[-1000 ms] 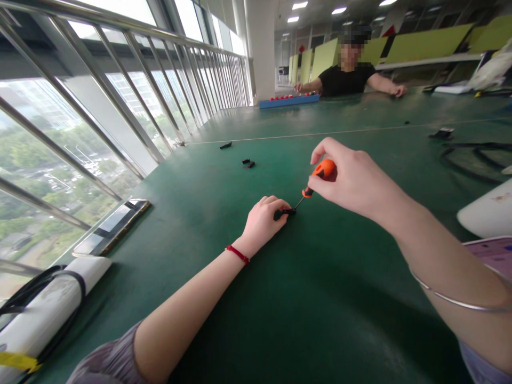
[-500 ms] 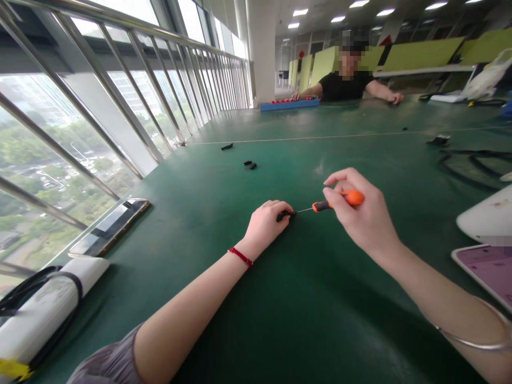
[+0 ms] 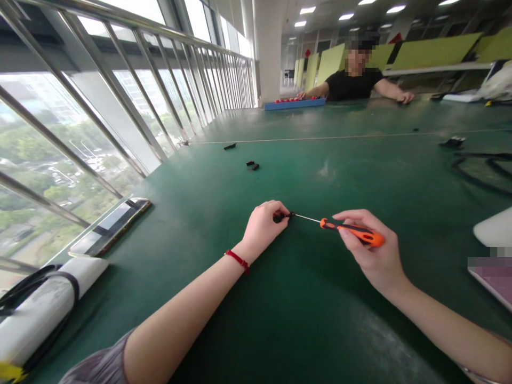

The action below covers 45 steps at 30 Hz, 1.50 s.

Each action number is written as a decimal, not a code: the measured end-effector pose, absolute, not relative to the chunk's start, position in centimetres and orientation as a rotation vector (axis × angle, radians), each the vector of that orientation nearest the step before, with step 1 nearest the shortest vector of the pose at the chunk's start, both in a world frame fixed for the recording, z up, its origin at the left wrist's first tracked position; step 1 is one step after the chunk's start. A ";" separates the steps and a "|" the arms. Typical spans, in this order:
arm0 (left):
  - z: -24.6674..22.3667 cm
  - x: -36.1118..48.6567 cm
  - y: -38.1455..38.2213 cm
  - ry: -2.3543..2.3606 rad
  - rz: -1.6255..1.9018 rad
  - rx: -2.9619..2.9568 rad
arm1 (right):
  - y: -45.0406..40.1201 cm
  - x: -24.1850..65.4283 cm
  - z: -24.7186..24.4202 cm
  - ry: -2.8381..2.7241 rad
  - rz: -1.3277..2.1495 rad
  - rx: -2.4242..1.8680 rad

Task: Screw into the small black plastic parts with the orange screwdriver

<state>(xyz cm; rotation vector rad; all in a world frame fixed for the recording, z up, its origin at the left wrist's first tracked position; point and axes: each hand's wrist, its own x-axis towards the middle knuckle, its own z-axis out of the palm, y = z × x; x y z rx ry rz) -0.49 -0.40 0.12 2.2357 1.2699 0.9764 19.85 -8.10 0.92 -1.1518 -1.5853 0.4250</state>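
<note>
My left hand (image 3: 264,220) rests on the green table, its thumb and fingers closed round a small black part (image 3: 280,217). What kind of part it is I cannot make out. In my right hand (image 3: 378,250) is a screwdriver (image 3: 354,231) with an orange and black handle, pinched between thumb and fingers. Its thin metal shaft points left, and the tip meets the right end of the black part. Farther back on the table (image 3: 304,298) lie two small black pieces (image 3: 253,166) close together, and another black piece (image 3: 230,146) beyond them.
Along the left edge are a phone-like slab (image 3: 112,226) and a white bar with black cable (image 3: 52,304), beside a metal railing. At right lie black cables (image 3: 480,165), a white object (image 3: 494,226) and a purple-screened device (image 3: 494,280). Across the table, a person (image 3: 354,85) sits by a blue tray (image 3: 295,105).
The screwdriver's handle has swung toward me and right with my right hand, so the shaft now slants down to the right. My left hand keeps its hold. The view has shifted slightly.
</note>
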 end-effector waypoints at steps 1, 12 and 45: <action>0.1 -0.5 -0.4 1.270 0.981 2.237 | -8.1 19.8 0.9 -1.548 0.447 -1.155; -0.1 -0.3 -0.4 1.257 1.011 2.264 | -8.3 19.3 0.7 -1.458 0.455 -1.156; 0.0 -0.1 -0.5 1.336 0.934 2.240 | -8.9 19.1 0.8 -1.562 0.356 -1.201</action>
